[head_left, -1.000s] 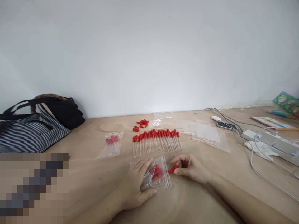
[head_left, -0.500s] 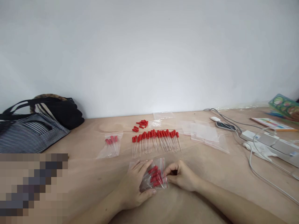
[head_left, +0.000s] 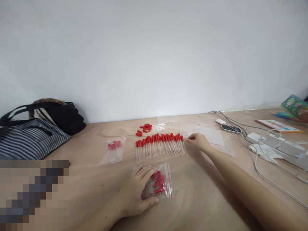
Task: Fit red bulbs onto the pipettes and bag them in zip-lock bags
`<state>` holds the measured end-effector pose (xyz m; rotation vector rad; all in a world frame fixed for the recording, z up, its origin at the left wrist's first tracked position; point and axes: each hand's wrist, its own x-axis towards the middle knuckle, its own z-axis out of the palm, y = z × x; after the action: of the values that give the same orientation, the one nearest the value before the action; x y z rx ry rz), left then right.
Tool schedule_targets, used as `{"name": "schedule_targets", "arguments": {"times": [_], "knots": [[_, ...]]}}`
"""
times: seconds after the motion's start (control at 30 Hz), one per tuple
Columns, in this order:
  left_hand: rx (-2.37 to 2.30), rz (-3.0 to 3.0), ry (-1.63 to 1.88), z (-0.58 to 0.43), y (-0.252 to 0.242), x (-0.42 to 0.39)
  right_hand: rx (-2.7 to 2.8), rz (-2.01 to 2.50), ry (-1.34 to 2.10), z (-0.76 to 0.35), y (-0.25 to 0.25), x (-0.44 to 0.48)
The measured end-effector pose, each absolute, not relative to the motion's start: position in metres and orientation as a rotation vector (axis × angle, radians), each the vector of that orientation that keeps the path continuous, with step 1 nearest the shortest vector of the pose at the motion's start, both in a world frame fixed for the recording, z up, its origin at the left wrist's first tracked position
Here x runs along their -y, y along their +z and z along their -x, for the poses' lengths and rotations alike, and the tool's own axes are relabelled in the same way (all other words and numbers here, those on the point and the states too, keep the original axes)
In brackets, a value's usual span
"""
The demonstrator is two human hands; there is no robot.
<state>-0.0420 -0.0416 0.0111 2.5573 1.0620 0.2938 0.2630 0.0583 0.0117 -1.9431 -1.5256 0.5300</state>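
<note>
My left hand [head_left: 137,191] lies open on a clear zip bag [head_left: 168,184], fingers spread across its left part. Inside this bag are several droppers with red rubber bulbs [head_left: 158,183]; my palm hides their tubes. My right hand [head_left: 198,141] is at the right end of a row of droppers [head_left: 156,146], beside the flat zip bags. Its thumb and fingertips are bent together close to the last dropper; what they hold, if anything, cannot be made out. Another zip bag [head_left: 113,155] with several droppers lies on the left.
Loose red bulbs [head_left: 145,127] and thin clear tubes [head_left: 160,127] lie behind the row. Flat zip bags [head_left: 214,136] are on the right, near a phone-like device [head_left: 231,128], a power strip [head_left: 276,144] and white cables. A striped bag [head_left: 33,136] stands left against the wall.
My right hand has left the zip bag's mouth and moved forward and right to the end of the dropper row. My left hand has stayed on the bag.
</note>
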Motion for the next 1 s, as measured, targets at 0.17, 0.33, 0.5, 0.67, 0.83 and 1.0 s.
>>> {"name": "schedule_targets", "arguments": {"times": [0.17,0.33,0.5,0.67,0.83,1.0], "knots": [[-1.088,-2.553,0.303,0.039,0.015,0.043,1.445,2.076,0.543,-0.252,0.007,-0.087],[-1.123,-2.534,0.321,0.038,0.014,0.043,1.363,2.112,0.648,-0.243,0.006,-0.092],[-1.088,-2.519,0.366,0.038,0.009,0.041,1.334,1.971,0.909,-0.258,0.022,-0.066],[-1.084,-2.526,0.362,0.036,0.016,0.042,1.297,1.515,1.321,-0.264,0.037,-0.021],[-1.107,-2.533,0.359,0.035,0.018,0.043,1.055,1.058,1.480,-0.237,0.009,0.005],[-1.094,-2.560,0.347,0.037,0.016,0.041,0.880,0.966,1.411,-0.211,-0.014,0.017]]}}
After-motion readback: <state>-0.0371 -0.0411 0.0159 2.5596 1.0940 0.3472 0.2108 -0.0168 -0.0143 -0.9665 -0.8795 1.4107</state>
